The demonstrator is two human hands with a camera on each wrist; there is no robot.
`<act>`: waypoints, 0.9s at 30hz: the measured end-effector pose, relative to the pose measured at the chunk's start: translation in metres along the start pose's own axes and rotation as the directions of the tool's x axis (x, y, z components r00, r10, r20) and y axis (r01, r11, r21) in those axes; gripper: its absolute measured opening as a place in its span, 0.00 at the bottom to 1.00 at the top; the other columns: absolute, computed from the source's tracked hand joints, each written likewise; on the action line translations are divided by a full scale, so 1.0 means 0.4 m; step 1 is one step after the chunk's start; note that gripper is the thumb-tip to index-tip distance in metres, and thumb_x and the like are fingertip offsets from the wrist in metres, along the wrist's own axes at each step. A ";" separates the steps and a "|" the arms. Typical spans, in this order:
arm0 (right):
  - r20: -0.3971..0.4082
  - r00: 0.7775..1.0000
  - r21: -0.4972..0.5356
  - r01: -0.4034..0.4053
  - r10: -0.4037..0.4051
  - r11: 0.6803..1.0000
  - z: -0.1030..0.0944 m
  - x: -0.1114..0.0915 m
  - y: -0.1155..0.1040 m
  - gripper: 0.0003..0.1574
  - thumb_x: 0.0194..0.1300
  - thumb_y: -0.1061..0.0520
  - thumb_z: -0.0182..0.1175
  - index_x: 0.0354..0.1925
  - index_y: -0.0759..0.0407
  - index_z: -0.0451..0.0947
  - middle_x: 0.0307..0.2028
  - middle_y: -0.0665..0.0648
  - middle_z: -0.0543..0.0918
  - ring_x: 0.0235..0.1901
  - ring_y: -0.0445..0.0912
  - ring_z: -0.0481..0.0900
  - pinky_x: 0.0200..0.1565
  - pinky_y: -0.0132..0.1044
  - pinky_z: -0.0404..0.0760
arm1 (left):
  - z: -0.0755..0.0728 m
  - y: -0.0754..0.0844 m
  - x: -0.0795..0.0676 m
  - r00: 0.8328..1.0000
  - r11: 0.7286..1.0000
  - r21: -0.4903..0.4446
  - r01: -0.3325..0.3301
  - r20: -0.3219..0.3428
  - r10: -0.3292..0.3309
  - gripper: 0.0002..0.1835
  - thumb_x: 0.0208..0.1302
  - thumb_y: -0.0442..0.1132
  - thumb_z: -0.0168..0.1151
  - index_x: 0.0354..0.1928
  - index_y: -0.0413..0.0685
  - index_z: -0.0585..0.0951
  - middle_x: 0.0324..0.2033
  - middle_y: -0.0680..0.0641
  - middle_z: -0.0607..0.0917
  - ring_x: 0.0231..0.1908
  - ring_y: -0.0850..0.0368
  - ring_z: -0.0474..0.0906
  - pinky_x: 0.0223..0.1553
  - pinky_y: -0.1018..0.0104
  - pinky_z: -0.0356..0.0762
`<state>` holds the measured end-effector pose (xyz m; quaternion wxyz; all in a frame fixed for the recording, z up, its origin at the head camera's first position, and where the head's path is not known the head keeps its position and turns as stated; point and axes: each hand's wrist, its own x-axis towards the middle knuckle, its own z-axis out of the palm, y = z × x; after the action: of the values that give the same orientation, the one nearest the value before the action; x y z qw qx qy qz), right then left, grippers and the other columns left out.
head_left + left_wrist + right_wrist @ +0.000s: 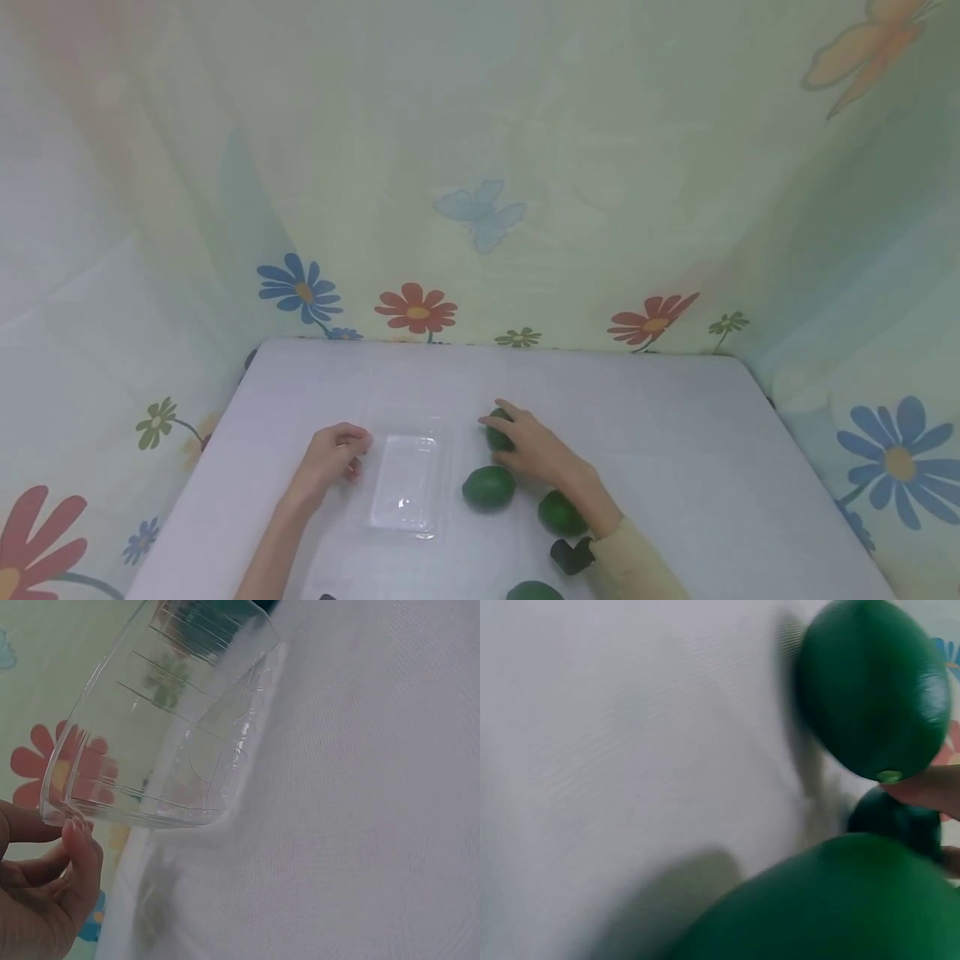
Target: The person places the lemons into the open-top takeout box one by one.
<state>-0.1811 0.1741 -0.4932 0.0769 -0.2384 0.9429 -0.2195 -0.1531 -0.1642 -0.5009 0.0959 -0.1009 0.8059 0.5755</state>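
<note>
In the head view my left hand point(333, 458) is at the left edge of a clear plastic container point(405, 483) on the white table. Thumb and fingers pinch the container's rim corner, as the left wrist view shows. My right hand point(536, 446) curls its fingers round a smooth green oval fruit point(498, 433), partly hidden by them, to the right of the container's far end. A second green fruit point(489, 488) lies just nearer than that hand. Another green fruit point(561, 513) sits beside the right wrist. In the right wrist view the gripped fruit point(896, 821) appears dark between two others.
One more green fruit point(534, 592) is cut off by the head view's bottom edge. A black object point(572, 556) shows by the right sleeve point(637, 562). Flower-printed curtains point(480, 275) stand behind and on both sides of the white-covered table point(660, 433).
</note>
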 end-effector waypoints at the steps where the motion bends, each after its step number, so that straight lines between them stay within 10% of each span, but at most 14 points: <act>1: 0.001 1.000 0.000 0.000 0.000 1.000 0.001 0.002 -0.001 0.35 0.65 0.58 0.71 0.69 0.51 0.75 0.76 0.67 0.63 0.71 0.66 0.67 0.66 0.61 0.74 | 0.000 0.000 0.001 1.000 1.000 0.000 0.004 -0.002 -0.004 0.16 0.72 0.36 0.61 0.54 0.31 0.80 0.41 0.37 0.86 0.25 0.56 0.79 0.26 0.67 0.81; 27: -0.023 1.000 0.038 -0.009 0.010 0.999 0.001 0.006 -0.001 0.33 0.64 0.57 0.72 0.66 0.50 0.77 0.72 0.68 0.68 0.68 0.65 0.71 0.64 0.60 0.77 | -0.003 0.006 -0.007 1.000 1.000 0.009 0.004 0.000 -0.004 0.16 0.72 0.37 0.60 0.55 0.32 0.80 0.42 0.36 0.86 0.26 0.56 0.79 0.26 0.66 0.81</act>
<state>-0.1827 0.1724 -0.4933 0.0717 -0.2300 0.9404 -0.2399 -0.1511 -0.1643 -0.4976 0.0974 -0.1023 0.8082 0.5718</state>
